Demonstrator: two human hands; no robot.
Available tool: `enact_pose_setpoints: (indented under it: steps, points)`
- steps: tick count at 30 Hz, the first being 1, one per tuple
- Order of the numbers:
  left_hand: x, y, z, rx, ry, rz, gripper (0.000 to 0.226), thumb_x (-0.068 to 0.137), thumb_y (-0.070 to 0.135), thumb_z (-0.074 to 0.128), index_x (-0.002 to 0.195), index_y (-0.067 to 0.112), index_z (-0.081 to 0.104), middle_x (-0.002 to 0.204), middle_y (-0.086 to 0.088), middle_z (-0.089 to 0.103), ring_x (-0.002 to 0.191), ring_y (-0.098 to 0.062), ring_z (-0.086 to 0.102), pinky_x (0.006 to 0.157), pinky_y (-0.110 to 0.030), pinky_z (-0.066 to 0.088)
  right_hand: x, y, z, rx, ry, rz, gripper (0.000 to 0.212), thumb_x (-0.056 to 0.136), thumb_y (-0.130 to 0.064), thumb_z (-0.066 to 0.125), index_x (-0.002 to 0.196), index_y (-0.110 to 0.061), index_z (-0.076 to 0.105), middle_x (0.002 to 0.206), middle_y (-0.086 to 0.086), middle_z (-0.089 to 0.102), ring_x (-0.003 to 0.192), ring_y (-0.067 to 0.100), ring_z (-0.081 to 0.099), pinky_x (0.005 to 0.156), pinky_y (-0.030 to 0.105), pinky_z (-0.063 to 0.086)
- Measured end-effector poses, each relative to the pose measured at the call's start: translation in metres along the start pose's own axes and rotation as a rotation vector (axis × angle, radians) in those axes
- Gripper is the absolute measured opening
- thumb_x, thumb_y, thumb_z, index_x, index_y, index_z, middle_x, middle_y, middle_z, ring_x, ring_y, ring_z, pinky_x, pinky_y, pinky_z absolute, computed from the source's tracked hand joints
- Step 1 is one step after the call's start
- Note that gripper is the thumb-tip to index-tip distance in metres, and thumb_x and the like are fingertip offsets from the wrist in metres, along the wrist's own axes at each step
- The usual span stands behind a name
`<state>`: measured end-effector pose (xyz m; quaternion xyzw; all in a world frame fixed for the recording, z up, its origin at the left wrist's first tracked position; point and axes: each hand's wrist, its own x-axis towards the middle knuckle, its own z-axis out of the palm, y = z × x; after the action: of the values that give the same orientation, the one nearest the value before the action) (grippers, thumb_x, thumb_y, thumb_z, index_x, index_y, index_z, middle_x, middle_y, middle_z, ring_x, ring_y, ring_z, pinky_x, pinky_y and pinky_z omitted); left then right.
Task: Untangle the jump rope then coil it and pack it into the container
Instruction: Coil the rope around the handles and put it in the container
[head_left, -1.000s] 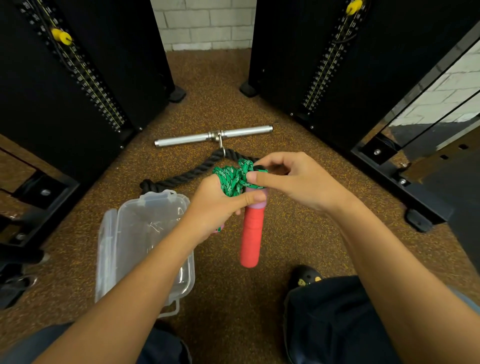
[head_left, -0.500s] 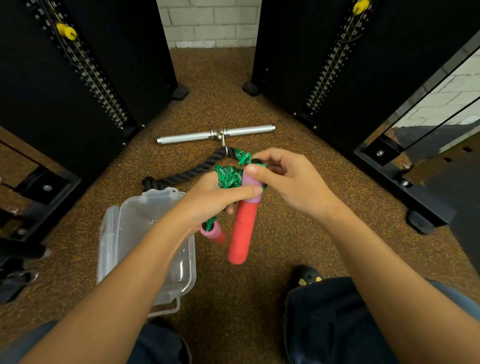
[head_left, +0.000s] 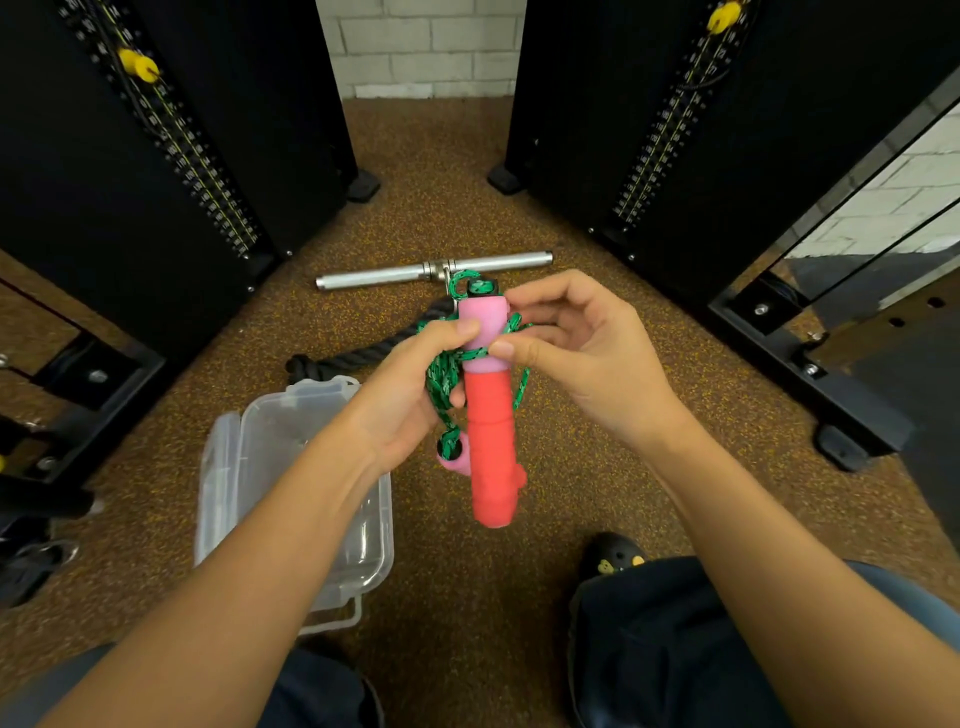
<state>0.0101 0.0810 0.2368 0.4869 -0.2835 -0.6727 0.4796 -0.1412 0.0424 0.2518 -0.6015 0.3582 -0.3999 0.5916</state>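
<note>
The grip of the left hand (head_left: 402, 395) is closed around a bunch of the green rope (head_left: 441, 382), with its thumb pressed against the pink collar of the upright handle (head_left: 488, 415); the bundle is presumably kept gathered there so that a single strand can be worked free. A second handle (head_left: 453, 460) is seen hanging just below that hand (only its pink end shows). The grip of the right hand (head_left: 582, 353) is a light pinch: thumb and forefinger are closed on a strand crossing the collar, the other fingers curled loosely, apparently so the loop can be lifted off the handle. The rope is wound round this handle, so the untangling is judged unfinished and no coiling has begun. Lower left, the clear container (head_left: 228, 467) is set open on the floor, within easy reach. Nothing of the rope is seen inside it.
</note>
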Motion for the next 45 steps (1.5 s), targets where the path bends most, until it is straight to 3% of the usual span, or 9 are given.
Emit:
enact_pose_setpoints:
  steps: [10, 14, 17, 21, 25, 33, 38, 42, 45]
  points:
    - [0.002, 0.0, -0.002, -0.151, -0.022, 0.015, 0.021, 0.072, 0.034, 0.056, 0.08, 0.02, 0.068, 0.054, 0.009, 0.058, 0.038, -0.002, 0.039, 0.062, -0.026, 0.027, -0.002, -0.002, -0.004, -0.268, -0.072, -0.089, 0.016, 0.073, -0.021, 0.073, 0.079, -0.029, 0.061, 0.083, -0.003, 0.06, 0.074, 0.011, 0.055, 0.068, 0.031, 0.047]
    - [0.003, 0.003, -0.003, -0.081, -0.027, 0.053, 0.026, 0.08, 0.036, 0.055, 0.087, 0.017, 0.071, 0.082, 0.001, 0.065, 0.049, -0.005, 0.047, 0.057, -0.022, 0.039, -0.005, -0.008, -0.014, -0.432, -0.248, -0.039, 0.011, 0.075, -0.022, 0.073, 0.078, -0.022, 0.063, 0.081, -0.004, 0.06, 0.071, 0.003, 0.052, 0.068, 0.021, 0.045]
    - [0.002, 0.002, -0.003, 0.055, 0.0, 0.023, 0.035, 0.072, 0.04, 0.069, 0.089, 0.01, 0.067, 0.074, -0.008, 0.06, 0.06, -0.023, 0.046, 0.075, -0.05, 0.043, -0.007, -0.009, -0.016, -0.399, -0.323, 0.137, 0.025, 0.078, -0.036, 0.067, 0.08, -0.012, 0.065, 0.072, -0.001, 0.064, 0.065, 0.013, 0.056, 0.064, 0.022, 0.045]
    - [-0.004, 0.001, 0.004, 0.296, 0.007, 0.07, 0.036, 0.071, 0.05, 0.06, 0.068, 0.015, 0.056, 0.043, 0.01, 0.047, 0.04, -0.005, 0.037, 0.048, -0.02, 0.035, -0.004, -0.002, -0.011, -0.345, -0.215, 0.301, 0.054, 0.068, -0.058, 0.06, 0.093, -0.011, 0.059, 0.072, 0.002, 0.07, 0.063, 0.011, 0.065, 0.054, 0.013, 0.043]
    - [-0.004, 0.0, 0.002, 0.496, 0.016, 0.048, 0.041, 0.071, 0.059, 0.049, 0.058, 0.02, 0.052, 0.042, 0.006, 0.046, 0.043, -0.008, 0.043, 0.054, -0.024, 0.037, 0.0, 0.003, -0.013, -0.292, -0.08, 0.302, 0.022, 0.083, -0.037, 0.063, 0.088, -0.016, 0.065, 0.072, -0.002, 0.063, 0.063, 0.006, 0.055, 0.054, 0.014, 0.042]
    - [-0.001, 0.002, -0.015, 0.709, -0.062, -0.095, 0.026, 0.083, 0.036, 0.063, 0.066, 0.017, 0.058, 0.043, 0.008, 0.048, 0.041, -0.003, 0.041, 0.055, -0.025, 0.033, 0.007, 0.008, -0.008, 0.241, 0.23, 0.476, 0.011, 0.093, -0.026, 0.051, 0.09, -0.015, 0.049, 0.086, 0.005, 0.056, 0.082, 0.02, 0.059, 0.07, 0.03, 0.056]
    - [0.0, 0.002, -0.013, 0.563, 0.058, -0.035, 0.037, 0.057, 0.059, 0.073, 0.059, 0.024, 0.059, 0.056, 0.0, 0.049, 0.044, -0.008, 0.041, 0.057, -0.029, 0.032, 0.004, 0.016, 0.001, 0.051, 0.193, 0.399, 0.025, 0.089, -0.033, 0.057, 0.097, -0.011, 0.049, 0.09, 0.009, 0.057, 0.083, 0.019, 0.055, 0.075, 0.035, 0.053]
    - [0.002, -0.007, -0.006, 0.52, 0.108, 0.019, 0.025, 0.06, 0.039, 0.078, 0.057, 0.023, 0.06, 0.047, 0.013, 0.052, 0.042, -0.007, 0.039, 0.045, -0.02, 0.033, 0.0, 0.02, 0.006, -0.144, 0.122, 0.328, 0.036, 0.086, -0.047, 0.055, 0.095, -0.012, 0.051, 0.082, 0.01, 0.059, 0.073, 0.019, 0.052, 0.063, 0.031, 0.044]
    - [0.002, -0.011, -0.004, 0.539, 0.077, -0.001, 0.022, 0.066, 0.029, 0.079, 0.069, 0.016, 0.062, 0.054, 0.009, 0.052, 0.047, -0.008, 0.041, 0.045, -0.019, 0.035, 0.0, 0.019, 0.003, -0.336, 0.135, 0.253, 0.043, 0.086, -0.053, 0.051, 0.097, -0.011, 0.049, 0.072, 0.009, 0.055, 0.063, 0.017, 0.047, 0.06, 0.036, 0.042]
